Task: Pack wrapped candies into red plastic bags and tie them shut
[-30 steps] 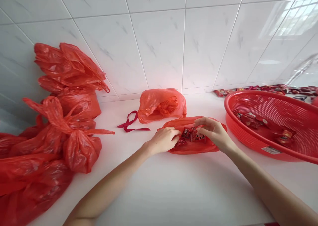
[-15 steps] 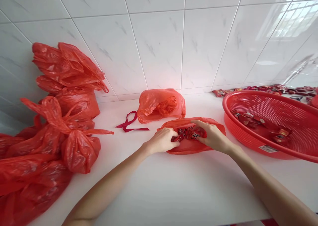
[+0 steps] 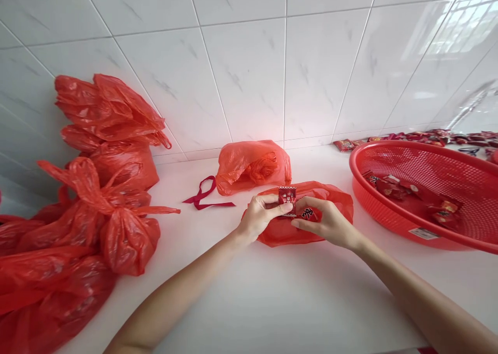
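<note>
Step in hand: both hands work at the mouth of the flat red bag [image 3: 336, 203], which lies slack on the white counter [image 3: 272, 291]; judged to be the handling of small wrapped sweets over it.
Left hand [image 3: 260, 216]: thumb and fingers pinched on a small red-and-white packet [image 3: 287, 194], held just above the bag.
Right hand [image 3: 329, 221]: fingers closed round a second red packet [image 3: 307, 214], at 3 o'clock of the left hand and touching its fingertips.
Next move, requirement: judged that the thin film needs one hand to keep the mouth open, and the small packets need a firm pinch.
Flat red bag, contents: hidden by the hands; cannot tell.
Red basket [image 3: 389, 151]: 3 o'clock of the hands; a thin layer of wrapped sweets [image 3: 408, 193] inside.
Crumpled bag [image 3: 252, 164]: 12 o'clock, at the wall; open, with bunched red film inside.
Tied bags [image 3: 112, 224]: 9 o'clock; knotted, contents hidden.
Ribbon [image 3: 202, 195]: 10 o'clock, loose.
Loose sweets [image 3: 408, 137]: 2 o'clock, along the foot of the wall.
</note>
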`<state>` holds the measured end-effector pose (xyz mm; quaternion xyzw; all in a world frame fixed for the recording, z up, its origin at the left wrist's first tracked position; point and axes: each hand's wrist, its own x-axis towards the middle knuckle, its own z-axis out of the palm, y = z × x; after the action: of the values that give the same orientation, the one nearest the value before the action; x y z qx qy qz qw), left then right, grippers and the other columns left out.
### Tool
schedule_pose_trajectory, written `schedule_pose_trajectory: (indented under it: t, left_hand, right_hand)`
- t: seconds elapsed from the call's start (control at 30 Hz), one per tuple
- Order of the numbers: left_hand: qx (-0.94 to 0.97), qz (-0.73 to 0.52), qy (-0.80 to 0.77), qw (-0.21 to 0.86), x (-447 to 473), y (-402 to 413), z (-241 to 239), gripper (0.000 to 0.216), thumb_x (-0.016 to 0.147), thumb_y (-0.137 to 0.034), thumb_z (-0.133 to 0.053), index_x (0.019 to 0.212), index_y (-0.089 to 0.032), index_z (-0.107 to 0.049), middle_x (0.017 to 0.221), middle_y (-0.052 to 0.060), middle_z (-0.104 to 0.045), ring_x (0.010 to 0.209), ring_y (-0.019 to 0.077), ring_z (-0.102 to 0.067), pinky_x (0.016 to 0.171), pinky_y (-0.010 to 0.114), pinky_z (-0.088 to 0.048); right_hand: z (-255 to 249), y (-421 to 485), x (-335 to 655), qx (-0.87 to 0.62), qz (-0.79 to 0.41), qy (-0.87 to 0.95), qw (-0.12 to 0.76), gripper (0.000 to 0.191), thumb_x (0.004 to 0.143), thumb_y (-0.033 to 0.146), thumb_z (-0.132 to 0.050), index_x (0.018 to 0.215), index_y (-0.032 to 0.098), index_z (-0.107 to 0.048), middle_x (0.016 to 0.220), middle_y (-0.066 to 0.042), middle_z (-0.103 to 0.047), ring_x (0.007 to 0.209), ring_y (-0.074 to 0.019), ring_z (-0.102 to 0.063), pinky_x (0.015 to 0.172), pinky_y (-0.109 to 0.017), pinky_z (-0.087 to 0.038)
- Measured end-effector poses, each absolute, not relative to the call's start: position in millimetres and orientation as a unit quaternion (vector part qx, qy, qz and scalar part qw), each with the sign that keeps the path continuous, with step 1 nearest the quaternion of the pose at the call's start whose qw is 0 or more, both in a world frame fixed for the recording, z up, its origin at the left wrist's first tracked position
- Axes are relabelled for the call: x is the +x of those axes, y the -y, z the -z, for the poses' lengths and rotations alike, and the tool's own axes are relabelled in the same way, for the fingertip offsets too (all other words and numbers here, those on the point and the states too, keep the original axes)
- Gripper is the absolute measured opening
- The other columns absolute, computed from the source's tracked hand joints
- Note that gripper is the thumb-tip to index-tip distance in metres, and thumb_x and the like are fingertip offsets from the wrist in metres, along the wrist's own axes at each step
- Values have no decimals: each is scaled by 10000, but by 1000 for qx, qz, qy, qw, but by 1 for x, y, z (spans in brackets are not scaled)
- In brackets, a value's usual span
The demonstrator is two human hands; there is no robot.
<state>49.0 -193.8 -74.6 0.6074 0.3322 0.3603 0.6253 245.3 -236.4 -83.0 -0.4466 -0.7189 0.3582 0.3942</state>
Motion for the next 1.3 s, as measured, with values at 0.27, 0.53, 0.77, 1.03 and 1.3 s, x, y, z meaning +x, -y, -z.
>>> schedule_pose_trajectory:
  t: [0.27, 0.53, 0.77, 1.03, 1.3]
  left_hand:
    - [605, -374, -318, 627, 47, 194, 70, 269, 849, -432, -732, 892, -178, -808, 894, 50, -777, 916, 221, -686, 899, 352, -522]
    - [600, -385, -308, 629, 46, 192, 68, 320, 875, -463, -692, 812, -161, -776, 836, 43, -743, 844, 203, -662, 875, 348, -506]
    - [597, -377, -332, 626, 45, 189, 71, 473, 839, -500, -709, 529, -169, -573, 533, -22, -537, 579, 107, -481, 666, 274, -435]
    - [560, -393, -295, 667, 45, 192, 63, 280, 782, -440, -742, 799, -161, -758, 737, 27, -691, 711, 148, -607, 754, 295, -501]
    - [618, -386, -332, 600, 45, 192, 73, 278, 747, -350, -806, 958, -177, -759, 947, 52, -761, 877, 193, -676, 843, 329, -524]
  right_hand:
    - [84, 238, 241, -420, -477, 627, 451, 291, 855, 467, -727, 828, 178, -720, 832, -54, -721, 747, -179, -627, 687, -317, -514]
    - [81, 239, 241, -393, -536, 568, 486, 271, 804, 431, -797, 762, 183, -697, 762, -29, -695, 707, -158, -624, 673, -307, -529]
    - [86, 237, 242, -398, -529, 549, 511, 278, 824, 437, -786, 768, 189, -672, 753, -19, -687, 700, -142, -610, 683, -282, -513]
    - [82, 237, 242, -402, -554, 549, 480, 409, 840, 582, -714, 949, 188, -700, 833, -44, -709, 736, -180, -673, 720, -346, -570]
    - [89, 230, 243, -399, -573, 509, 504, 339, 762, 480, -829, 873, 186, -701, 857, -30, -723, 681, -140, -654, 687, -303, -567]
